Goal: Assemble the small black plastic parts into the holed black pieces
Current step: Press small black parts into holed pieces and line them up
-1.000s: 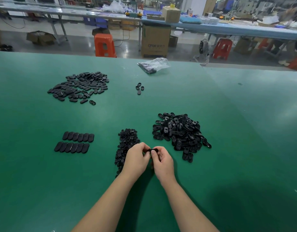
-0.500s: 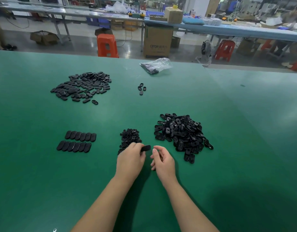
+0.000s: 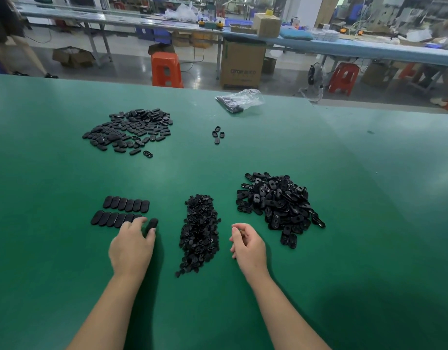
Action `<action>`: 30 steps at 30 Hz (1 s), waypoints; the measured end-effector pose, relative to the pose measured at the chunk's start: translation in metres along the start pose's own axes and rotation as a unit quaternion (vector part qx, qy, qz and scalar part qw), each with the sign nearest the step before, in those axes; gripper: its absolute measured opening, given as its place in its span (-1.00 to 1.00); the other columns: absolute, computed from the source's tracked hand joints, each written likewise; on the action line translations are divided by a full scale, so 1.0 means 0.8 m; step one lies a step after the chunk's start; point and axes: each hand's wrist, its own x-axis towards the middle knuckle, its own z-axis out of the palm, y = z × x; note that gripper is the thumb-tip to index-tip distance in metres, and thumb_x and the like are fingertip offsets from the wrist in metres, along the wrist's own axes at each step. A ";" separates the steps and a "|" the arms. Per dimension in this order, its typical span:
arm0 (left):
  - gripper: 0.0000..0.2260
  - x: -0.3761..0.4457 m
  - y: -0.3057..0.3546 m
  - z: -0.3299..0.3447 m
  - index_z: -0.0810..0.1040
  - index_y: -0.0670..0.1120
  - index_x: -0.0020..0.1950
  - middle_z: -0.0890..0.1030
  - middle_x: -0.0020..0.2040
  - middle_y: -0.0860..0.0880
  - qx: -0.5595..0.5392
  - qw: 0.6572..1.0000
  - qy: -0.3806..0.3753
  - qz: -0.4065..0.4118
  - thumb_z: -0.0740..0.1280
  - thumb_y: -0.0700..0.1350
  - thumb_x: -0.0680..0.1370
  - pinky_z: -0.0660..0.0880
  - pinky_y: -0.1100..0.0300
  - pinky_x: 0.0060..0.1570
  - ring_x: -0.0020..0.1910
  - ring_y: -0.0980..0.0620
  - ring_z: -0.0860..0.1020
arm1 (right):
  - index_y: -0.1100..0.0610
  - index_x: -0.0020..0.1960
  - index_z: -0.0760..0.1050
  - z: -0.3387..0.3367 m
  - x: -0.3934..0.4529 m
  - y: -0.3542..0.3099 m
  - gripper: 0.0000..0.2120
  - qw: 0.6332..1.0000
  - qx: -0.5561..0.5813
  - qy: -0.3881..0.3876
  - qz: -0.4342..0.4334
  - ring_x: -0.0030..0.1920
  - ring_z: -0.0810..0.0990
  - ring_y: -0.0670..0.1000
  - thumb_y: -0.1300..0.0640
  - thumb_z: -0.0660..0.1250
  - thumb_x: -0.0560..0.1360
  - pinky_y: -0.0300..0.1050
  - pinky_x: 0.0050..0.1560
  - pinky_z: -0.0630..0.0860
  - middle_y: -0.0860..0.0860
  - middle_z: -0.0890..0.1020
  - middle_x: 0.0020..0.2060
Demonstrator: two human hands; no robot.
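My left hand (image 3: 132, 245) reaches left, and its fingertips touch a black oval piece (image 3: 152, 223) lying on the table at the right end of the lower row of oval pieces (image 3: 111, 219). A second row (image 3: 125, 203) lies just behind it. My right hand (image 3: 246, 245) hovers with loosely curled fingers and holds nothing. Between my hands lies a long heap of small black parts (image 3: 199, 233). The pile of holed black pieces (image 3: 276, 200) sits right of that heap, just beyond my right hand.
On the green table (image 3: 344, 248), a wide spread of oval pieces (image 3: 128, 130) lies at the far left. Several loose pieces (image 3: 218, 133) sit mid-table, with a clear plastic bag (image 3: 239, 99) near the far edge. Stools, boxes and benches stand beyond.
My hands were together holding one piece in front of the small-parts heap. The left hand has carried it left to the lower row; the right hand has let go and drawn right.
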 end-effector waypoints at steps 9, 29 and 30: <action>-0.68 -0.005 0.002 0.001 0.58 -0.03 0.35 0.60 -0.03 -0.09 0.019 1.000 0.005 0.013 0.29 0.00 0.62 0.45 0.07 -0.22 -0.22 -0.17 0.57 | -0.07 0.00 0.57 0.002 0.000 0.000 -0.88 1.000 0.001 0.000 0.002 -0.39 0.57 -0.17 0.09 0.28 0.65 -0.27 -0.37 0.52 -0.01 0.66 -0.26; -0.77 -0.012 0.053 0.039 0.64 0.16 0.23 0.43 -0.23 0.12 -0.059 0.989 -0.049 0.128 0.28 0.00 0.63 0.28 0.21 -0.42 -0.38 0.08 0.45 | -0.05 0.05 0.55 0.009 0.002 0.003 -0.88 0.996 -0.093 0.001 -0.006 -0.39 0.43 -0.17 0.13 0.27 0.64 -0.26 -0.35 0.41 -0.09 0.57 -0.29; -0.77 -0.012 0.054 0.040 0.65 0.16 0.22 0.44 -0.22 0.12 -0.056 0.989 -0.050 0.128 0.28 0.00 0.62 0.30 0.21 -0.40 -0.38 0.06 0.45 | -0.04 0.09 0.56 0.010 0.003 0.003 -0.88 0.994 -0.111 0.003 -0.009 -0.35 0.45 -0.17 0.12 0.27 0.64 -0.31 -0.30 0.39 -0.11 0.56 -0.25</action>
